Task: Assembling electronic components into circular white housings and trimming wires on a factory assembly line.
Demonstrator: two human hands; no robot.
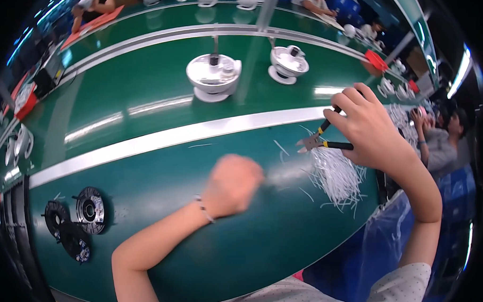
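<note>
My right hand (372, 129) grips a pair of wire cutters (312, 142) with black-and-yellow handles. The handles are spread and the jaws point left, above a heap of thin white plastic strips (335, 178). Over the middle of the green work table (213, 269) is my left hand (233, 186), smeared by motion, a beaded bracelet on its wrist. Whether its fingers hold anything does not show. Several round black parts (90, 210) lie at the table's left, well apart from my left hand.
Beyond a pale metal rail (145, 145) runs a green conveyor belt (143, 74) carrying two white bowl-shaped units (213, 76). Loose strips lie around the heap. A red bin (375, 60) stands at the far right; other people work across the line and at the right.
</note>
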